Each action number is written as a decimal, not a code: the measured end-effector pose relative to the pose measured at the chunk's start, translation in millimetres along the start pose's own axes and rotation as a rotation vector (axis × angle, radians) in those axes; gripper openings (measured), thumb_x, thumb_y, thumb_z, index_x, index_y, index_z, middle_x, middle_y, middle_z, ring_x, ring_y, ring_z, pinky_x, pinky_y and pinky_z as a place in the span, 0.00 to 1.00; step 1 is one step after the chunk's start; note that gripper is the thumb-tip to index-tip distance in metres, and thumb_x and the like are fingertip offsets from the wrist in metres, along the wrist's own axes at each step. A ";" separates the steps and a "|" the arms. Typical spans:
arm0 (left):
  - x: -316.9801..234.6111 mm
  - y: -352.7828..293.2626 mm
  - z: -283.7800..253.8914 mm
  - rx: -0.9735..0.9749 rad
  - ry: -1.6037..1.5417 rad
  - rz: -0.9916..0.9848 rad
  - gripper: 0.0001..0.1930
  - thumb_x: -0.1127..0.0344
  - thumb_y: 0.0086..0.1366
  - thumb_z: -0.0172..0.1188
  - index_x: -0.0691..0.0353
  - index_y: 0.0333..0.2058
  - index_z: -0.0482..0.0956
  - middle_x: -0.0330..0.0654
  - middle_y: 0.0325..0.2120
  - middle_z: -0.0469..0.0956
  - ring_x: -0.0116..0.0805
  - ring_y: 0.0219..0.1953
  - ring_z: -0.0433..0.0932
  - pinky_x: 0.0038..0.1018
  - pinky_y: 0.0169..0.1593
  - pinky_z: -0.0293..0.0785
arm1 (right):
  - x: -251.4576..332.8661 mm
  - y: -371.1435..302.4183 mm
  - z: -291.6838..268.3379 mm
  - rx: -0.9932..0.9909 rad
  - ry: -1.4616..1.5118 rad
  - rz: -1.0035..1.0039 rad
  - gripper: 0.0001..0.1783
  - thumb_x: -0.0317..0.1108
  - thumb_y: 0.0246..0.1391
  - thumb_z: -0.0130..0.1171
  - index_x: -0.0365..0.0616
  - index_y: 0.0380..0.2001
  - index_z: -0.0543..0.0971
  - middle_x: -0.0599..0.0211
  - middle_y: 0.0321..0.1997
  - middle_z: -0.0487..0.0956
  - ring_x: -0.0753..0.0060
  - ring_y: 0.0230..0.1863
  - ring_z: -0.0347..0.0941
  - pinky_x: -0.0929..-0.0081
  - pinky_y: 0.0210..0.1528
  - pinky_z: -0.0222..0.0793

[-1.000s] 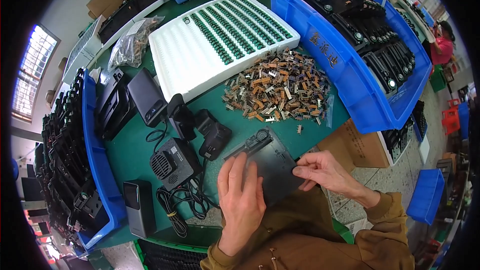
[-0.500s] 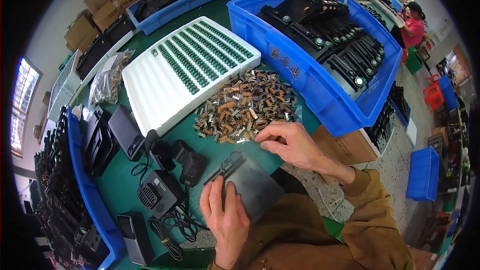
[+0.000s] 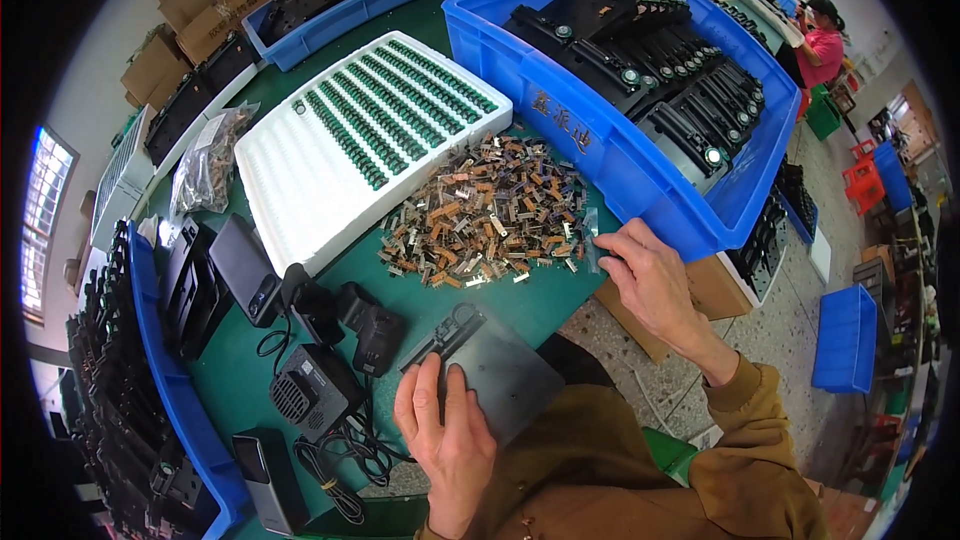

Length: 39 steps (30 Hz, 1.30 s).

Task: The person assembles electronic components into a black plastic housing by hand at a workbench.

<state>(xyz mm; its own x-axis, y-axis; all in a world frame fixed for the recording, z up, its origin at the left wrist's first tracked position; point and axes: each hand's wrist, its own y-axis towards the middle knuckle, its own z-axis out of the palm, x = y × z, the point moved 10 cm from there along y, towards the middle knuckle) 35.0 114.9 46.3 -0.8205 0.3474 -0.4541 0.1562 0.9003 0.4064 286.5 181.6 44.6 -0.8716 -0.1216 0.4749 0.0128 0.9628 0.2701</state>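
My left hand (image 3: 450, 430) grips a flat dark grey panel (image 3: 500, 380) at the near table edge. Its fingers lie on the panel's left side, beside a raised black strip with a small ring at its far end. The thumb and the panel's underside are hidden. My right hand (image 3: 655, 280) hovers by the table's right edge with thumb and fingertips drawn together. Anything between them is too small to make out. Close to those fingertips lies a narrow clear plastic strip (image 3: 591, 240). Left of it spreads a heap of small brown and silver metal-pinned parts (image 3: 490, 215).
Behind the heap stands a white foam tray (image 3: 285, 195) with rows of green parts. A blue bin (image 3: 630, 155) of black panels rises at right. Nearer left lie a black speaker-like box (image 3: 315, 390), coiled cables and a grey power bank (image 3: 270, 480). A person (image 3: 823, 50) is far right.
My right hand has moved right, from the heap's near edge to the table's right edge. My left hand keeps the panel in nearly the same place. The view has shifted slightly.
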 end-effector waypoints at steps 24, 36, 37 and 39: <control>-0.7 -0.3 -0.2 -0.023 0.003 0.007 0.14 0.80 0.58 0.58 0.75 0.44 0.80 0.53 0.55 0.73 0.56 0.58 0.70 0.43 0.60 0.67 | -2.1 3.4 2.4 -0.025 -0.010 0.017 0.06 0.30 0.55 0.64 0.39 0.33 0.78 0.60 0.36 0.75 0.47 0.35 0.76 0.55 0.34 0.71; -0.4 -1.1 1.0 -0.023 0.006 0.012 0.14 0.79 0.59 0.58 0.75 0.44 0.80 0.54 0.55 0.73 0.56 0.57 0.70 0.43 0.60 0.67 | -3.5 0.3 -3.0 -0.070 0.036 0.070 0.04 0.27 0.55 0.63 0.41 0.33 0.78 0.62 0.30 0.74 0.57 0.26 0.74 0.63 0.29 0.67; -0.5 -1.2 0.9 -0.031 0.009 0.021 0.14 0.79 0.57 0.59 0.75 0.44 0.81 0.55 0.54 0.73 0.56 0.57 0.70 0.43 0.59 0.68 | -3.3 -1.8 -4.0 -0.070 0.035 0.071 0.04 0.27 0.55 0.63 0.41 0.33 0.78 0.62 0.30 0.74 0.57 0.26 0.74 0.63 0.29 0.67; -1.1 -1.2 1.2 -0.036 0.008 0.030 0.15 0.79 0.56 0.61 0.75 0.43 0.81 0.55 0.54 0.74 0.56 0.56 0.70 0.44 0.59 0.68 | -1.1 -8.5 -1.1 0.002 -0.138 0.030 0.07 0.30 0.55 0.63 0.44 0.36 0.77 0.60 0.34 0.76 0.48 0.32 0.77 0.55 0.31 0.72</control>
<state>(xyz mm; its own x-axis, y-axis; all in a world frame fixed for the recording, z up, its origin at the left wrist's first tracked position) 36.4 113.7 45.4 -0.8200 0.3722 -0.4348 0.1612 0.8791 0.4485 287.9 173.3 42.7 -0.9299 -0.0584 0.3632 0.0393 0.9659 0.2559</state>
